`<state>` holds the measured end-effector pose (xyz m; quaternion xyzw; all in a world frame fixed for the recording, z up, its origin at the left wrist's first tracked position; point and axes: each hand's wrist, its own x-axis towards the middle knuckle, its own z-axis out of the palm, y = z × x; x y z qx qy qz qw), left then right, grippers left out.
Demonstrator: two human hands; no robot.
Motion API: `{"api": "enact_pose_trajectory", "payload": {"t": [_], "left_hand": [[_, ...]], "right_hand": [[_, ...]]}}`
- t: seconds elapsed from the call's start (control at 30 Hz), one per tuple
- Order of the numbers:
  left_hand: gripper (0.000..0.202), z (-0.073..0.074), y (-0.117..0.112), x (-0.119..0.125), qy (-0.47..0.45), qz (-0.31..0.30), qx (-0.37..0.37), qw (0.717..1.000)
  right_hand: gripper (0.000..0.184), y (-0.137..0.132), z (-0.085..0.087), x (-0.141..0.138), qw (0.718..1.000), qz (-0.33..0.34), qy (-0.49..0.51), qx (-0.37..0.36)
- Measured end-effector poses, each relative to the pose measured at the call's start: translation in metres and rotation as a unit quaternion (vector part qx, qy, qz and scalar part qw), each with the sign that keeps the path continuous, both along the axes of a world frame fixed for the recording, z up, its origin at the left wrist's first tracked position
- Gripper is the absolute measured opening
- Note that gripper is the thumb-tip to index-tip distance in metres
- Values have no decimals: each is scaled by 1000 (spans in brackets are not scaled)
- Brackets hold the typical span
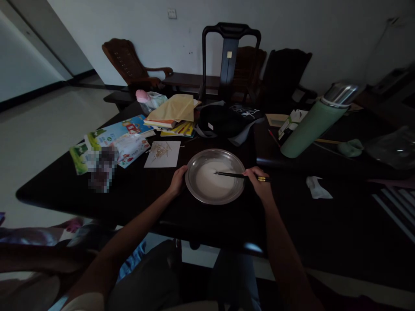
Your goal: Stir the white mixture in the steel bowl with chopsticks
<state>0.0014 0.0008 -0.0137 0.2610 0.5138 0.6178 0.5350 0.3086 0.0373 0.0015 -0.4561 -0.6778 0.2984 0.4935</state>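
Black chopsticks are gripped by the right hand, pointed leftward across the metal bowl, which is held on its left by the left hand.

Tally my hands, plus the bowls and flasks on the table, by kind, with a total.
Metal bowl: 1
Hands: 2, left hand at the bowl's rim, right hand holding dark chopsticks
Green flask: 1
Total: 4

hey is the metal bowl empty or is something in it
Not empty: whitish contents spread across the bowl, below the chopsticks; depth unclear.
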Motion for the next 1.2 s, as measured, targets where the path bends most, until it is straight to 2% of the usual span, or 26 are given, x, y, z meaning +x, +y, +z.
{"api": "enact_pose_trajectory", "payload": {"t": [0.1, 0.27, 0.43, 0.5, 0.6, 0.67, 0.77, 0.87, 0.97, 1.03, 1.13, 1.2], "left_hand": [[20, -1, 0, 0, 0, -2, -3, 1000], [20, -3, 0, 0, 6, 2, -2, 1000], [22, -1, 0, 1, 4, 6, -8, 1000], [22, 0, -1, 2, 6, 5, -7, 1000], [22, 2, -1, 2, 8, 3, -3, 1000], [22, 3, -1, 1, 7, 3, -3, 1000], [21, 2, -1, 1, 4, 0, -7, 1000], [22, 1, 0, 1, 5, 4, -11, 1000], [22, 0, 1, 1, 5, 12, -8, 1000], [22, -1, 1, 0, 4, 9, -7, 1000], [22, 0, 1, 0, 4, 5, -7, 1000], [22, 1, 0, 1, 9, 6, -7, 1000]], "right_hand": [[43, 1, -1, 3, 999, -29, 40, -10], [35, 1, -1, -1, 999, 39, -10, -1], [42, 2, -1, 3, 998, -23, 53, -5], [43, 1, -1, 2, 998, 6, 55, -10], [35, 0, 0, -2, 998, 62, 12, -5], [33, 1, 0, -3, 999, 42, 3, 1], [41, 2, 0, 1, 999, -27, 40, 0], [45, 1, 1, 1, 999, 6, 46, -9], [36, -1, 3, -4, 998, 59, 1, -1], [32, -1, 3, -4, 999, 34, -4, 5], [40, 0, 1, 1, 999, -26, 37, -5], [44, 1, 1, 2, 999, -9, 47, -12]]}}
